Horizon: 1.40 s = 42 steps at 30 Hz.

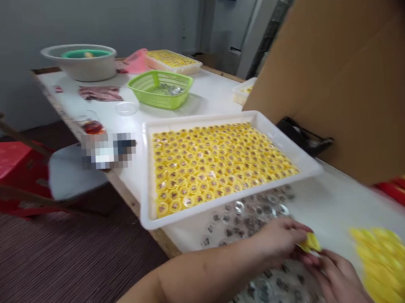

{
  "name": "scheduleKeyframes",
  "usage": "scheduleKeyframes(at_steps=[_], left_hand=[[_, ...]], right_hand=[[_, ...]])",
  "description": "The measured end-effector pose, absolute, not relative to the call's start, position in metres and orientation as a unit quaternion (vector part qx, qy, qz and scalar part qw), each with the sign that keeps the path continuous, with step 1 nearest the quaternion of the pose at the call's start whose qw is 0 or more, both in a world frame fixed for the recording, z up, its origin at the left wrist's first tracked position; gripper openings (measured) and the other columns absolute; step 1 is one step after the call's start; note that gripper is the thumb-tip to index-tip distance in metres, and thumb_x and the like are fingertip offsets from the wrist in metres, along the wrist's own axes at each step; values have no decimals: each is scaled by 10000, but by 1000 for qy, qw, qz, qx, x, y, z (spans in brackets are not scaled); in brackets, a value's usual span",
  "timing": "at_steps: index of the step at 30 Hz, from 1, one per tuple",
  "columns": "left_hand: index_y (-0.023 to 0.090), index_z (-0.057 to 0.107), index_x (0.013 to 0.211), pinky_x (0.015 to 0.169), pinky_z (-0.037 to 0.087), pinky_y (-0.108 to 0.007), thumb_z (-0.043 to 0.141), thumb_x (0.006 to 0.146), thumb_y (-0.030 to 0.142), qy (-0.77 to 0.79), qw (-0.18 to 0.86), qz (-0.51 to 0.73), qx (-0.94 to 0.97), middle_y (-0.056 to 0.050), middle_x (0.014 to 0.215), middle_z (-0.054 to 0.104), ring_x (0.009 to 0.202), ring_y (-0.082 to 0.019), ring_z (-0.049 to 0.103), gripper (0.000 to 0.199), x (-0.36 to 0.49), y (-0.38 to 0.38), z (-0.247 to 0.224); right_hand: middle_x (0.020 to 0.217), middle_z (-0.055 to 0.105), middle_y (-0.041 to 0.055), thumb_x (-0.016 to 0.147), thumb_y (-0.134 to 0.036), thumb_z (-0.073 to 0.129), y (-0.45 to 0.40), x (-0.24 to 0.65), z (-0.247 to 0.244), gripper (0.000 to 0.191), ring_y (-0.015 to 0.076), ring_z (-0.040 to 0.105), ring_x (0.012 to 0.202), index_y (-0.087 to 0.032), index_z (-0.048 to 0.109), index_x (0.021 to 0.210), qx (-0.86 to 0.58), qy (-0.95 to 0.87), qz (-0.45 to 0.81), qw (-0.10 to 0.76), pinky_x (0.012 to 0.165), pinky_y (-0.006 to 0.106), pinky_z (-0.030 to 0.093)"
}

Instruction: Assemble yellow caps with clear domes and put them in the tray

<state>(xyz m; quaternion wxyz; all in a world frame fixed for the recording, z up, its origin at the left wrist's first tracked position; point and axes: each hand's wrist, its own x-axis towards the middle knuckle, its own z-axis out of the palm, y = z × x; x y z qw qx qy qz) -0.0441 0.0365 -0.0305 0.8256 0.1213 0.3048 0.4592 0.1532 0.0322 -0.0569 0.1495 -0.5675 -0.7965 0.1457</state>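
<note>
My left hand (282, 238) reaches across from the lower left, its thumb and fingers closed on a small yellow piece (311, 242). From the lower right my right hand (338, 271) meets it, fingers bent together at the lower side of the same piece; its exact grip is partly hidden. Beneath and around both hands lie many small clear discs (256, 216) with dark prints. A white tray (144, 172) just beyond holds close rows of yellow round cups, each with a dark-marked top. To the right is a blurred heap of yellow pieces (391, 263).
A large cardboard sheet (324, 82) leans along the right side, by a black object (303, 137). Farther back stand a green basket (160, 88) with clear discs, a grey basin (83, 69) and another filled tray (175, 62). A chair (74, 171) is at the left edge.
</note>
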Motion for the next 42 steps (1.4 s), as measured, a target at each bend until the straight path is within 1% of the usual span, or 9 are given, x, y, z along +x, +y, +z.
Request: scheduleKeyframes(at_steps=[2, 5, 8, 14, 19, 28, 31, 35, 42], left_hand=[[124, 558, 1019, 428, 444, -191, 551, 759, 101, 326, 810, 473, 115, -14, 624, 595, 426, -118, 585, 261, -47, 33, -25], [154, 520, 989, 462, 444, -168, 607, 791, 215, 321, 808, 480, 119, -32, 729, 628, 493, -105, 612, 224, -50, 30, -22], [146, 538, 957, 501, 463, -161, 587, 833, 229, 298, 824, 463, 134, -52, 786, 635, 546, -95, 622, 157, -50, 29, -21], [139, 570, 977, 533, 495, -167, 575, 852, 211, 297, 831, 441, 164, -43, 792, 626, 588, -102, 636, 144, -49, 22, -17], [164, 515, 980, 704, 546, -228, 603, 833, 184, 274, 843, 427, 180, -73, 870, 664, 758, -161, 686, 172, -47, 19, -18], [128, 609, 1055, 874, 508, -252, 658, 800, 175, 251, 850, 421, 193, -62, 986, 647, 884, -141, 647, 264, -43, 17, -23], [152, 621, 1036, 753, 520, -212, 680, 789, 216, 262, 839, 419, 228, -41, 927, 649, 798, -116, 636, 263, -42, 16, -23], [150, 622, 1002, 508, 421, -141, 710, 760, 282, 295, 828, 405, 253, -15, 752, 633, 606, -76, 583, 289, -40, 15, -23], [163, 565, 957, 638, 471, -220, 761, 703, 277, 291, 823, 425, 239, -31, 775, 667, 662, -115, 620, 340, -36, 13, -23]], right_hand=[[1151, 559, 135, 822, -441, 491, 21, 144, -40, 257, 312, 541, 1104, -219, 616, 787, -578, -765, 196, 207, 890, 470, 460], [1100, 613, 107, 829, -431, 564, 9, 130, -14, 229, 222, 648, 837, -203, 574, 852, -607, -618, 360, 346, 771, 415, 523], [942, 666, 81, 826, -406, 604, 5, 119, 5, 228, 186, 649, 701, -194, 579, 907, -559, -513, 467, 455, 616, 343, 530], [882, 672, 29, 774, -325, 681, 2, 114, 18, 165, 116, 616, 599, -188, 637, 854, -497, -434, 570, 490, 513, 242, 476], [620, 623, -18, 760, -330, 687, 4, 120, 11, 188, 107, 585, 529, -183, 639, 866, -476, -389, 625, 482, 463, 208, 422], [649, 629, -13, 812, -310, 638, 6, 126, 2, 158, 110, 588, 598, -196, 666, 917, -453, -446, 619, 461, 522, 225, 438], [664, 616, -15, 847, -300, 597, 6, 126, 0, 153, 110, 583, 610, -208, 672, 943, -476, -501, 572, 442, 543, 234, 453], [887, 633, 19, 865, -288, 562, 6, 122, 2, 161, 109, 600, 638, -224, 669, 966, -518, -585, 470, 411, 566, 253, 491], [957, 668, 63, 869, -226, 530, 0, 114, 17, 194, 183, 632, 826, -215, 670, 1003, -557, -708, 273, 339, 727, 327, 528]])
